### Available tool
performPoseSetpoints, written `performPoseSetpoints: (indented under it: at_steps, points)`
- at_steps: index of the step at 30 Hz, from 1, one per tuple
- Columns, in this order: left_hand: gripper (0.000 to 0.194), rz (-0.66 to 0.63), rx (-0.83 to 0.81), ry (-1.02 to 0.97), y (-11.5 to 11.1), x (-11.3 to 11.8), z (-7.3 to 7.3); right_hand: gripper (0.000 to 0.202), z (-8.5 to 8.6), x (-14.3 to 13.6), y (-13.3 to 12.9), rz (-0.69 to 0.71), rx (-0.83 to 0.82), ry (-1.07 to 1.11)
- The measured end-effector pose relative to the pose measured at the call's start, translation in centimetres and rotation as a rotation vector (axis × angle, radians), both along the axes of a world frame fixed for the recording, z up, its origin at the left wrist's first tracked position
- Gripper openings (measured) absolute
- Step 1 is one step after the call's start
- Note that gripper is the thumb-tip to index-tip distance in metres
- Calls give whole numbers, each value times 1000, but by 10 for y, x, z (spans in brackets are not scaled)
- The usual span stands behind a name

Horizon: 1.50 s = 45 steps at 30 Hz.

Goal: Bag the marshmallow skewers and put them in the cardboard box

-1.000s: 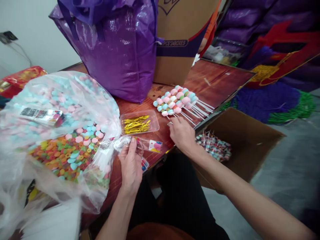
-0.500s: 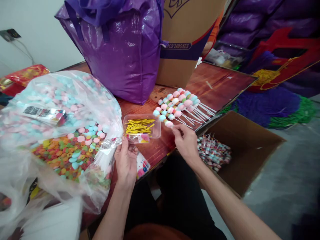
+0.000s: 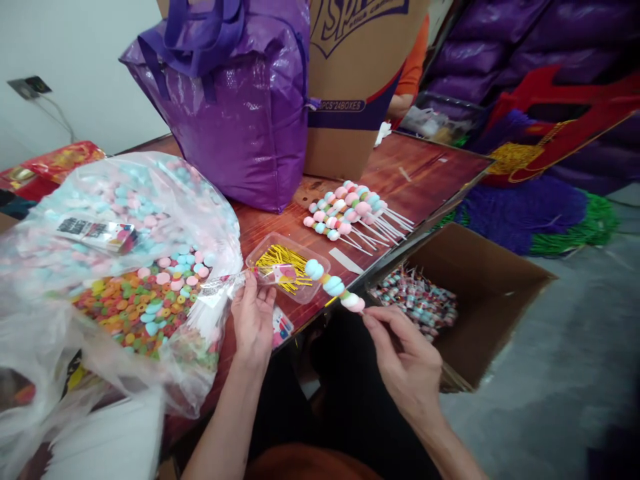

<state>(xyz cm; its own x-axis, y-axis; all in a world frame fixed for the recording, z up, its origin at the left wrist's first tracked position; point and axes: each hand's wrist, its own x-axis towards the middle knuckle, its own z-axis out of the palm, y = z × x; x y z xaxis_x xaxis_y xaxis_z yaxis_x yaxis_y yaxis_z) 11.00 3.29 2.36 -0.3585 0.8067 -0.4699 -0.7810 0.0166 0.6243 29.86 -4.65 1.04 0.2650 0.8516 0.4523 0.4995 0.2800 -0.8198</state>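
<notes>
My right hand (image 3: 407,360) pinches the stick end of a candy skewer (image 3: 335,287) threaded with pale blue, white, pink and greenish pieces. The skewer points up and left, over the table's front edge. Between the thumb and fingers of my left hand (image 3: 254,317) is a clear printed plastic bag (image 3: 277,272). That bag lies across a clear plastic tub (image 3: 255,257) of gold twist ties (image 3: 285,257). Several more candy skewers (image 3: 345,210) lie in a pile behind, their white sticks toward the front edge.
A large clear bag of loose candy (image 3: 145,293) covers the left of the table (image 3: 425,160). At the back stand a purple bag (image 3: 240,133) and a cardboard carton (image 3: 345,133). An open box (image 3: 490,287) of wrapped skewers is below right. An orange sleeve (image 3: 416,63) shows behind the carton.
My right hand has drawn one candy skewer away from the pile, toward me and over the table edge. My left hand still holds the plastic bag, now over the tub.
</notes>
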Motion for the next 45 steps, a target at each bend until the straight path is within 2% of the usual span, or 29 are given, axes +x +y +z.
performPoseSetpoints:
  at_steps: [7,12,15,20,25,30,36,41,45]
  points:
    - [24,-32,41,65,-7,2,3,18,2,5,-4,100,107,-208]
    - [32,-81,98,227,-7,-2,1,19,8,15,-6,194,120,-333]
    - [33,-68,111,357,-7,-4,-1,20,12,18,-6,206,128,-365]
    - [32,-58,102,394,-9,-4,-5,17,8,11,-9,183,104,-271]
    - [34,-157,147,411,-11,-4,-6,13,3,-1,-8,191,20,-105]
    - [37,-196,134,433,-13,0,-9,11,-2,-10,-7,186,-38,-14]
    - [40,-204,133,327,-17,8,-9,11,-9,-18,-9,201,-71,-44]
    - [38,-244,146,348,-19,12,-8,14,-7,-25,-12,179,-24,-123]
    - [37,-341,179,321,-27,21,-6,17,-3,-35,-12,190,-61,-112]
